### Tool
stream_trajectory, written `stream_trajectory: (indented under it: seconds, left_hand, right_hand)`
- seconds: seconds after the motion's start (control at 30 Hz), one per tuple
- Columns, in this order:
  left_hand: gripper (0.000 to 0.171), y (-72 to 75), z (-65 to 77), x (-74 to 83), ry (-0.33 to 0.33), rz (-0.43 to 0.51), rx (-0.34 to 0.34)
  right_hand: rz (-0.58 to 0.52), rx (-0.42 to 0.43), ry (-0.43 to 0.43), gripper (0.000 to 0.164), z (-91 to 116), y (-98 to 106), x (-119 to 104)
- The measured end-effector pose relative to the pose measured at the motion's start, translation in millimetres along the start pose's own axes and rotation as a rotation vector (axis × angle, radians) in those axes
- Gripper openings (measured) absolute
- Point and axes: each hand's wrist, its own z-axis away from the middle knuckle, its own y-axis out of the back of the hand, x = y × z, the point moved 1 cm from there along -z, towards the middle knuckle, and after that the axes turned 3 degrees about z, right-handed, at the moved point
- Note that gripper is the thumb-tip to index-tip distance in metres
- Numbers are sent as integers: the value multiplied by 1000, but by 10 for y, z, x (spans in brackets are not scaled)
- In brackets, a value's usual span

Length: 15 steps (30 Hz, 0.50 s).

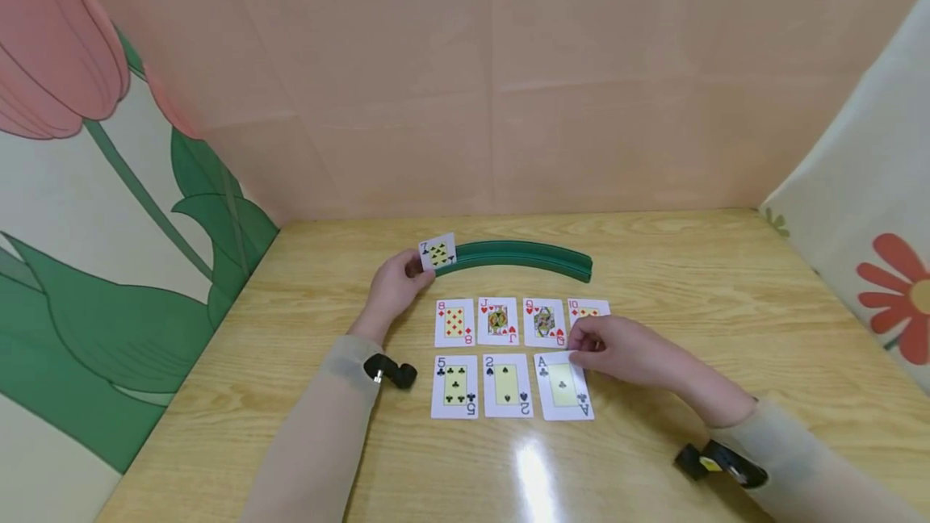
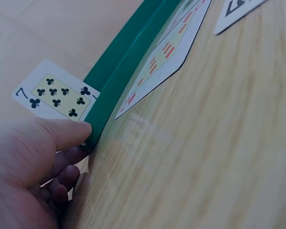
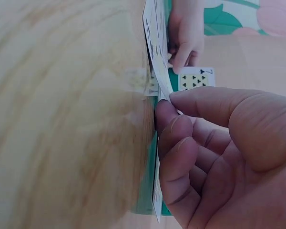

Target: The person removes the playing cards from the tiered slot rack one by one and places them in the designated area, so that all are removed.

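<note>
A curved green card holder point(image 1: 523, 251) lies at the back of the table. The seven of clubs point(image 1: 437, 252) leans upright in its left end. There my left hand point(image 1: 395, 289) pinches the holder's end, thumb in front at the card's lower edge and fingers behind. My right hand point(image 1: 632, 349) pinches the ace of clubs point(image 1: 563, 386) at its upper right corner. In the right wrist view the ace point(image 3: 158, 62) tilts up between thumb and forefinger. Beside the ace lie the two of spades point(image 1: 508, 386) and the five of clubs point(image 1: 454, 387).
Behind them runs a face-up row: eight of diamonds point(image 1: 454, 323), jack of hearts point(image 1: 497, 321), queen of hearts point(image 1: 543, 323) and ten of diamonds point(image 1: 590, 307), partly covered by my right hand. The wooden table point(image 1: 305, 265) meets a pink cloth backdrop point(image 1: 494, 103).
</note>
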Motion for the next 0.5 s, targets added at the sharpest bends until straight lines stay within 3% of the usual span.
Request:
stream_trajectory:
  seconds: [0.5]
  left_hand:
    - [37, 0, 1, 2, -2, 5, -2]
  right_hand:
    - [132, 36, -63, 13, -15, -67, -41]
